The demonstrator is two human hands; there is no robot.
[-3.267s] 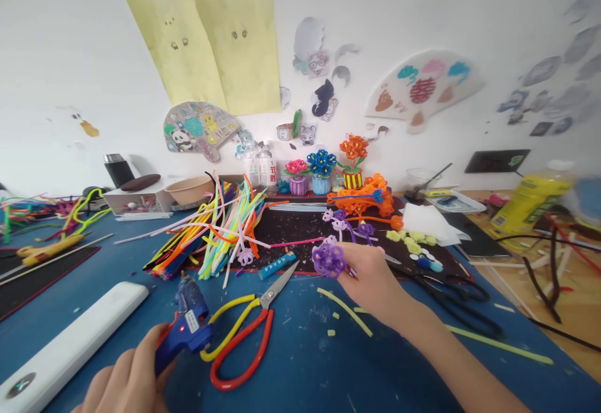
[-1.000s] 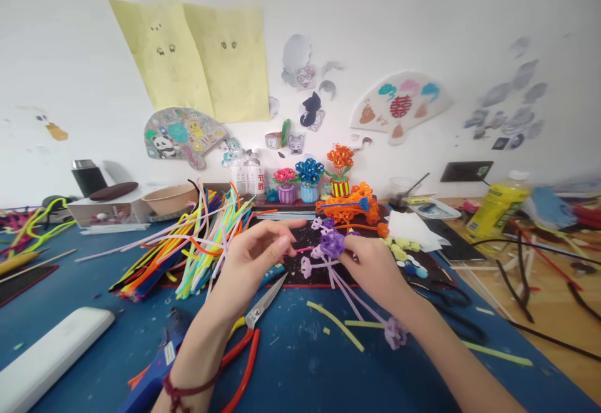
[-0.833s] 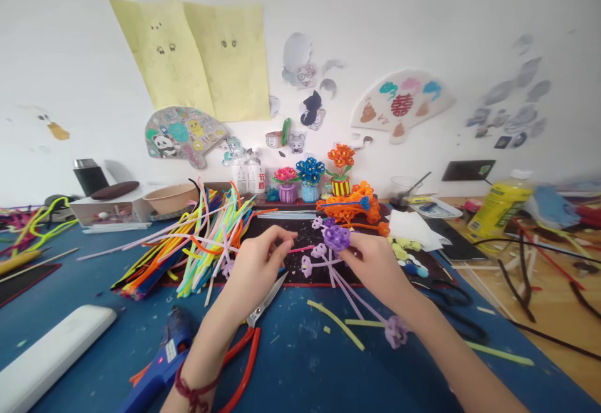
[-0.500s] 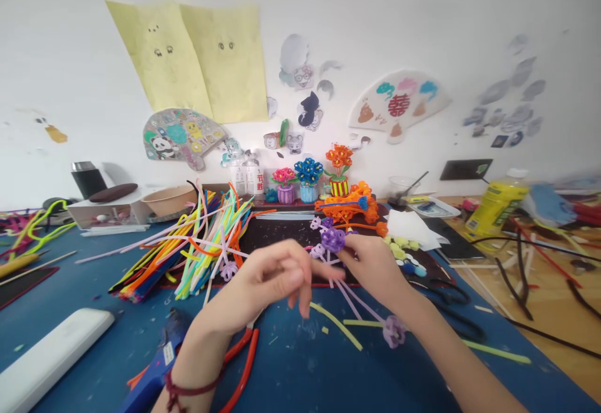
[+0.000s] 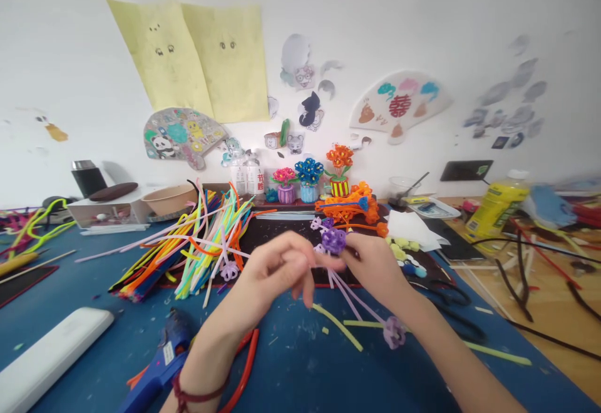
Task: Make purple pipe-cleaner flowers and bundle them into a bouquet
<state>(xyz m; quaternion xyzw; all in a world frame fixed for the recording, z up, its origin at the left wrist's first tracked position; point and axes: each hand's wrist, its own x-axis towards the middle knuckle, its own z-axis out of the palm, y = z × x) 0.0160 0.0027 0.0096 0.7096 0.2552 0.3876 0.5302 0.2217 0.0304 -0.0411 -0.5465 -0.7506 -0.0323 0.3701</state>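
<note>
My right hand (image 5: 370, 263) is closed, its fingertips pinched at a dark purple pipe-cleaner flower (image 5: 333, 239); the grip point is partly hidden. My left hand (image 5: 284, 266) reaches in from the left, index finger stretched towards the flower and the other fingers loosely bent and apart, with nothing visible in them. Pale lilac stems (image 5: 350, 297) run below the hands, and a lilac flower (image 5: 393, 332) lies near my right forearm. Another lilac flower (image 5: 229, 270) rests left of my left hand. Yellow-green pipe-cleaner pieces (image 5: 339, 327) lie on the blue mat.
A heap of coloured pipe cleaners (image 5: 213, 244) lies at left. Beside my left forearm are a blue glue gun (image 5: 162, 360) and red-handled pliers or scissors (image 5: 246, 363). Behind stand small potted flowers (image 5: 308, 181) and orange flowers (image 5: 350, 203). Black scissors (image 5: 451, 303) lie right.
My left hand has shifted slightly, its index finger now nearer my right fingertips. More of the red handles is covered by my left forearm. My right hand is almost still.
</note>
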